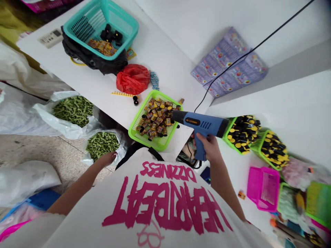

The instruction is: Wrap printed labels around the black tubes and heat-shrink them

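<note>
My right hand (207,146) is wrapped round the handle of a blue heat gun (204,124). The gun's black nozzle points left, over the right side of a green basket (166,147). Many small black-and-yellow pieces with printed wrapping (156,119) lie heaped in that basket, at the table's front edge. My left hand (110,158) hangs low beside a white bag of green pieces (102,144); its fingers are mostly hidden, and whether it holds anything does not show.
A teal basket (131,22) and a red plastic bag (133,79) sit on the white table (165,44). Purple boxes (227,65) are stacked by the wall, below a black cable (232,63). At right are green baskets (254,146) and a pink basket (275,189).
</note>
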`<action>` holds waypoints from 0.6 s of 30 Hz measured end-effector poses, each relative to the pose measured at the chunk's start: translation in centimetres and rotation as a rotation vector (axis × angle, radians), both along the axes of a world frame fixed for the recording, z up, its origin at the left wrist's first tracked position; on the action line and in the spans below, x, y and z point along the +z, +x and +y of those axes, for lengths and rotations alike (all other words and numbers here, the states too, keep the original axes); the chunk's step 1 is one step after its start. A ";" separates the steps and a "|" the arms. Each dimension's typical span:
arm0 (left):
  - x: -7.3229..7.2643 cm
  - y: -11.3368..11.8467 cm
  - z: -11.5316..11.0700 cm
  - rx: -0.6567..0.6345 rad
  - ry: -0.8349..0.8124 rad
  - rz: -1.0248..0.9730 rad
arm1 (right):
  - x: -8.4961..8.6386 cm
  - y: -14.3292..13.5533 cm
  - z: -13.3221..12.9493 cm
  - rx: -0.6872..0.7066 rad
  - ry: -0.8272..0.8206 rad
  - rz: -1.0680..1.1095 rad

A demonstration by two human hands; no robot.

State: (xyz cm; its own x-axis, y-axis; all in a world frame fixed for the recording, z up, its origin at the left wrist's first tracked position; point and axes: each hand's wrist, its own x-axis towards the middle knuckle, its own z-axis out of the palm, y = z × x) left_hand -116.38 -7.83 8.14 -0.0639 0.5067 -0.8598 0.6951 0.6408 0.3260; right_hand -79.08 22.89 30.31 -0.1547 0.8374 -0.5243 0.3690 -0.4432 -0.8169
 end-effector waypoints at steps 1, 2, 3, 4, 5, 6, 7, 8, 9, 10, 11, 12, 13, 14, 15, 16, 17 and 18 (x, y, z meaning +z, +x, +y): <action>0.0 -0.1 0.4 -0.003 -0.001 -0.007 | 0.3 0.7 0.1 0.002 0.012 -0.025; 0.0 -0.1 0.7 -0.007 -0.002 -0.015 | 0.4 1.1 0.3 0.010 0.030 -0.063; 0.0 -0.1 1.1 -0.012 -0.004 -0.019 | 0.4 1.4 0.4 0.020 0.056 -0.114; 0.1 -0.1 1.6 -0.018 -0.006 -0.020 | 0.3 1.5 0.5 0.028 0.088 -0.168; 0.1 -0.1 1.9 -0.023 -0.010 -0.019 | 0.1 1.3 0.6 0.031 0.118 -0.215; 0.1 0.0 2.3 -0.029 -0.013 -0.018 | -0.2 0.9 0.8 0.033 0.140 -0.248; 0.2 0.0 2.6 -0.034 -0.013 -0.019 | -0.5 0.4 1.0 0.034 0.153 -0.261; 0.3 0.0 2.9 -0.038 -0.011 -0.021 | -0.9 -0.3 1.3 0.041 0.157 -0.259; 0.4 -0.1 3.1 -0.043 -0.008 -0.024 | -1.2 -1.1 1.6 0.056 0.154 -0.250; 0.6 -0.2 3.2 -0.047 -0.006 -0.028 | -1.6 -1.9 1.9 0.075 0.155 -0.243; 0.7 -0.2 3.3 -0.050 -0.007 -0.030 | -1.9 -2.8 2.3 0.096 0.163 -0.243; 0.8 -0.4 3.4 -0.054 -0.011 -0.029 | -2.2 -3.7 2.6 0.114 0.176 -0.247; 0.8 -0.5 3.4 -0.057 -0.017 -0.026 | -2.4 -4.6 2.9 0.127 0.190 -0.250; 0.9 -0.6 3.4 -0.061 -0.022 -0.023 | -2.6 -5.3 3.2 0.141 0.204 -0.249; 0.9 -0.7 3.4 -0.064 -0.027 -0.020 | -2.7 -5.9 3.4 0.162 0.212 -0.243; 0.9 -0.8 3.4 -0.066 -0.030 -0.017 | -2.6 -6.2 3.6 0.184 0.220 -0.235; 0.9 -0.9 3.4 -0.068 -0.031 -0.015 | -2.5 -6.3 3.7 0.201 0.228 -0.228; 0.9 -1.0 3.4 -0.069 -0.032 -0.014 | -2.3 -6.2 3.8 0.214 0.235 -0.229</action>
State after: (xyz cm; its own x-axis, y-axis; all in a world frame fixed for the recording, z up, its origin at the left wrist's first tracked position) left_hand -117.36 -4.44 9.02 -0.0173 0.4818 -0.8761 0.7334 0.6017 0.3165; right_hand -85.31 26.66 27.98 -0.2403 0.9004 -0.3628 0.6172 -0.1467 -0.7730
